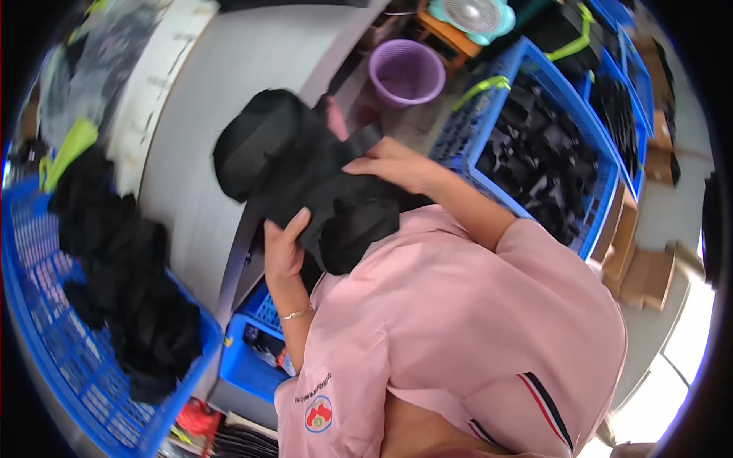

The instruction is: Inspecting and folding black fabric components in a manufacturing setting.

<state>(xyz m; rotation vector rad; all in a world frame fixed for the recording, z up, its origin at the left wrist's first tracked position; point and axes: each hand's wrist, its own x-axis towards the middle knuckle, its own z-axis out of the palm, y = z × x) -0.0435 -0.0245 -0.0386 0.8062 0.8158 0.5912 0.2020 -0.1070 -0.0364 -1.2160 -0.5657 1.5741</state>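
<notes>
Between my two hands is a bundle of black fabric [305, 179], with a rounded, drum-like end [259, 145] over the grey table and a loose, folded end near my chest. Exactly what kind of article it is cannot be made out. My left hand [286, 248] grips its lower left side, thumb on top and the other fingers mostly hidden beneath. On the upper right, my right hand [393, 164] pinches the cloth beside a short black strap [362, 140]. The whole bundle is held off the table, near its edge.
A grey table [221, 84] lies ahead on the left. At the left stands a blue basket [53, 305] heaped with black fabric [137, 282]. To the right, a blue crate [527, 53] holds black pieces. Beyond are a purple basket [407, 72], a fan [473, 15] and cardboard boxes [647, 278].
</notes>
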